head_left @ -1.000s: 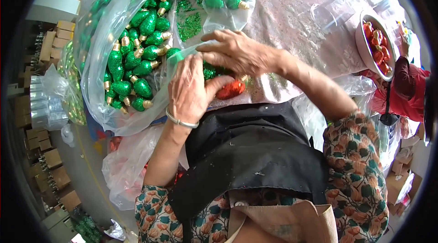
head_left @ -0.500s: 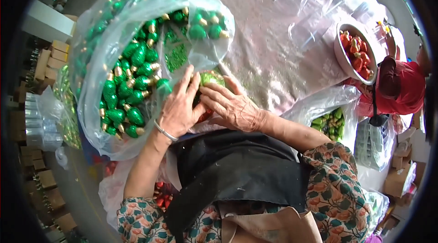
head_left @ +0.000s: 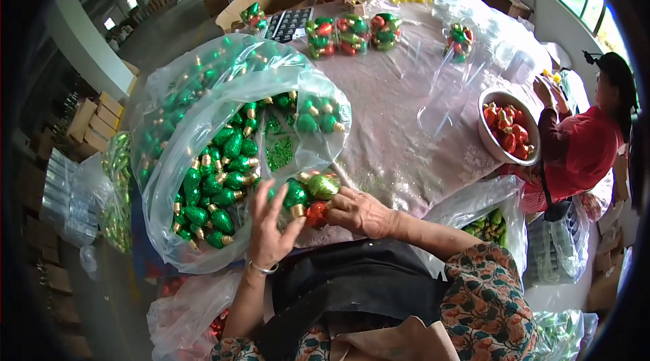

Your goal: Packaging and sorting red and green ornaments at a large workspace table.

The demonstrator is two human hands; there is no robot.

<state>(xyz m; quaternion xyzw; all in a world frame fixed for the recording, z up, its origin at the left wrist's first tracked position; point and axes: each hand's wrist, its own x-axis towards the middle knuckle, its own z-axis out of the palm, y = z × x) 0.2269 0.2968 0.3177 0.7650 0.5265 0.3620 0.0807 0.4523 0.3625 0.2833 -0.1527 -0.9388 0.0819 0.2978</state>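
Note:
My left hand [head_left: 273, 229] and my right hand [head_left: 361, 212] together hold a small clear pack of bulb-shaped ornaments [head_left: 309, 196], green ones on top and a red one below. The left hand cups the pack from the left with fingers spread; the right grips it from the right. A metal bangle sits on my left wrist. Just to the left lies a big clear plastic bag [head_left: 203, 124] full of shiny green bulb ornaments [head_left: 217, 185] with gold caps.
A pink cloth [head_left: 399, 110] covers the table. Filled ornament packs [head_left: 352, 29] stand at the far side. A person in red [head_left: 582, 151] sits at right by a white bowl [head_left: 489, 141] of red ornaments. Another person works at the far end. Cardboard boxes [head_left: 95, 117] line the left.
My hands have drawn back from the big bag toward my body and closed together around the small pack. The view has tilted up, showing more of the table.

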